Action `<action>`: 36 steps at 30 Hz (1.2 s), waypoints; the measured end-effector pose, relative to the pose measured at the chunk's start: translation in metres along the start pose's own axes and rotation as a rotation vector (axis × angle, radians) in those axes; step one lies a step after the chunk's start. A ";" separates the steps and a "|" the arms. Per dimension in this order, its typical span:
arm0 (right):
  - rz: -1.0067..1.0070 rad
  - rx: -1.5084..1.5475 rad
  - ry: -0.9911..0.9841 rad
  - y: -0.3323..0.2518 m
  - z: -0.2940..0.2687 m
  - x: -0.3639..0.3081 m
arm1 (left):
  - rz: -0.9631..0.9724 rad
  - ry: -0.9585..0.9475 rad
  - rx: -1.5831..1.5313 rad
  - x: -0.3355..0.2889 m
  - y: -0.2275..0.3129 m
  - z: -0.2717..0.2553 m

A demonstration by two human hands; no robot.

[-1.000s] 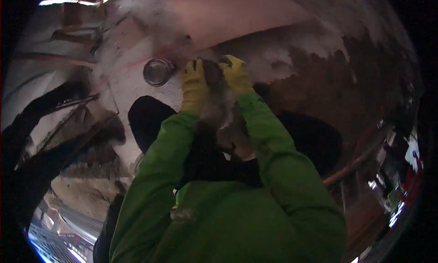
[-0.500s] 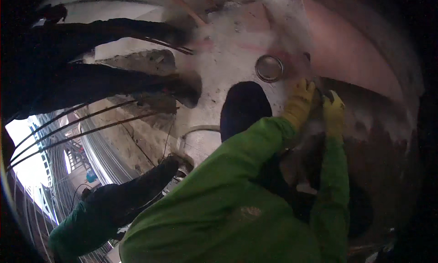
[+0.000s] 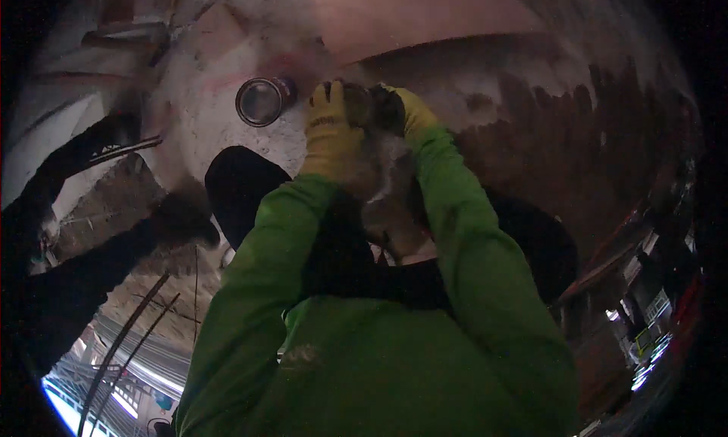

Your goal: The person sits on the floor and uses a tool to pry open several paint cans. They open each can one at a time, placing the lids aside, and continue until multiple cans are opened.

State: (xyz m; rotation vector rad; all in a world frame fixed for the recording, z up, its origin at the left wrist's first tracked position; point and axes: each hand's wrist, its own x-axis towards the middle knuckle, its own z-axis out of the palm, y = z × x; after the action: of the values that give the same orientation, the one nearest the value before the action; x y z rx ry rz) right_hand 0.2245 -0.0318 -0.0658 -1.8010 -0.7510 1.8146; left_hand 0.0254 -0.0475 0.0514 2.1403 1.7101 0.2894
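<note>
My left hand (image 3: 331,137), in a yellow glove, reaches to the base of a curved wall (image 3: 432,9), its fingers bent and close together. Just right of it, my right hand (image 3: 415,112), gloved the same way, curls around something dark. A dark, rounded shape (image 3: 359,107) lies between the two hands; dimness and dust hide what it is. Left of my left glove, a round metal can (image 3: 260,102) stands on the pale, dusty floor. Both my forearms are in green sleeves.
The curved wall runs to the right, pinkish above and dark and stained below. My bent knee (image 3: 246,183) is near the can. At the left are another person's dark-clothed legs (image 3: 98,263), a broken concrete edge (image 3: 114,194) and thin rods (image 3: 133,338).
My view has swung to the right, so the can, the other person's legs and my hands sit further left in it. Both hands remain close together by the wall.
</note>
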 end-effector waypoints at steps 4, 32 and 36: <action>-0.183 -0.064 0.069 -0.012 0.018 -0.034 | -0.043 -0.181 0.039 0.013 0.000 -0.011; -0.281 -0.424 0.520 0.015 0.043 -0.024 | 0.135 -0.151 0.057 -0.026 0.010 -0.008; -0.292 0.000 0.336 0.016 0.050 -0.075 | 0.110 -0.198 0.132 -0.038 0.013 -0.034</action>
State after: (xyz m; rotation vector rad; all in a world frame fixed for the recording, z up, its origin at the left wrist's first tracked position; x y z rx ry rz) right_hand 0.1768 -0.0963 -0.0218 -1.8224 -0.8280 1.2865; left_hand 0.0144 -0.0806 0.0902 2.2770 1.5415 -0.0069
